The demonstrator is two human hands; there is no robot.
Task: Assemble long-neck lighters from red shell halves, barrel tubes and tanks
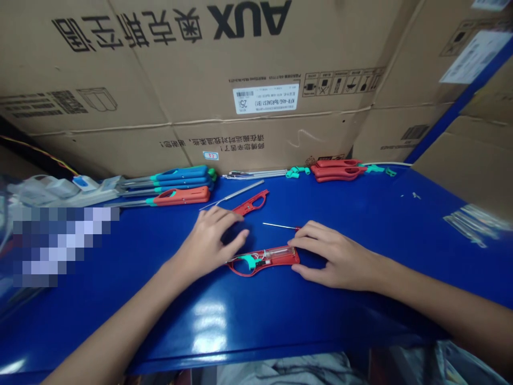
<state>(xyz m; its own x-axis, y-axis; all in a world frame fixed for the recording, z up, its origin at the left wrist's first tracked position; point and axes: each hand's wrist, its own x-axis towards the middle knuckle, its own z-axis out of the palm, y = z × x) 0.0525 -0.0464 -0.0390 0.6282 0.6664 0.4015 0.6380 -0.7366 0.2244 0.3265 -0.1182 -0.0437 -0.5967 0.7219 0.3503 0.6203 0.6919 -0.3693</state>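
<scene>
Spanning the back: matte brown cardboard with creases and upside-down black print, rising behind a glossy blue table.
Far left: a pale plastic power strip with blocky plugs.
Lighter stack: long-nosed lighters, smooth blue and orange handles, slim metal barrels pointing left.
Left hand: above and beside the loop end of the filled shell, its fingers loosely curled, thumb apart from them; whether it touches the bare half-shell beyond the fingertips, I cannot tell.
Metal tube: a thin, shiny tube set aslant, right end farther back.
Bare half-shell: red plastic, its looped end toward the upper right.
Filled shell: red molded plastic, lying on the table between the hands; long axis nearly left-right, right end slightly farther back, the rounded loop pointing left and the blunt end right.
Inside it: a curved teal trigger at the loop, thin pale wires, then a clear cylinder lying along the axis.
Thin shaft: straight bare metal pointing left, its red end partly hidden by the right fingers.
Teal pieces: small angular plastic bits at the back.
Right hand: thumb and fingers pinching the shell's blunt end.
Red stack: smooth curved handles at the back.
Far right: slender, clear pieces, roughly parallel.
</scene>
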